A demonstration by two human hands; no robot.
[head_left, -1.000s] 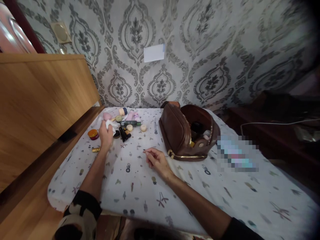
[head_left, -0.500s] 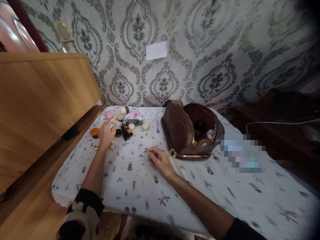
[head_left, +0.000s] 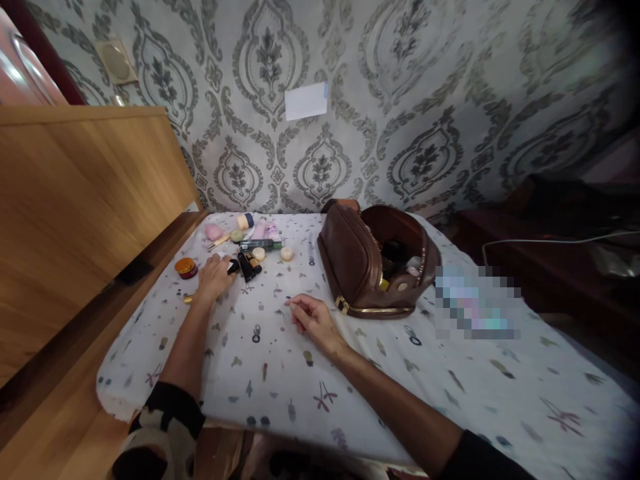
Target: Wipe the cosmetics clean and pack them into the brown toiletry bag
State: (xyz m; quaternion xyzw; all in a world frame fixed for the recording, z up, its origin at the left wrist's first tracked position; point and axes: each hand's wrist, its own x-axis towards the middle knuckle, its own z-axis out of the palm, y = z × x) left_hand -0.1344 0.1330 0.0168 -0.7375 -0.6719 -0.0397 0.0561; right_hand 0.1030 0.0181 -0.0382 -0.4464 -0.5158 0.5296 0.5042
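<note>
My left hand (head_left: 215, 277) reaches in among small cosmetics at the table's left, its fingers bent down over a black round item (head_left: 233, 267) that they partly cover. What sits under the fingers is hidden. Just right of it are black tubes (head_left: 246, 265), and an amber-lidded jar (head_left: 186, 268) stands to its left. Beyond the fingertips lies a slim brush (head_left: 219, 241). My right hand (head_left: 316, 323) rests mid-table with fingers loosely curled together, nothing visible in them. To its right a brown makeup bag (head_left: 350, 257) gapes open with several items inside.
A dark green bottle (head_left: 260, 245), small cream-coloured round pots (head_left: 287, 253), a pink sponge (head_left: 213, 231) and a navy-and-cream container (head_left: 245, 221) lie at the back left. A pixelated flat object (head_left: 475, 303) is right of the bag. A wooden cabinet (head_left: 90, 220) borders the left.
My left hand has shifted slightly over the black round item, its fingers bending lower. The brush beyond it now shows more fully. My right hand stays put; the view turns slightly.
</note>
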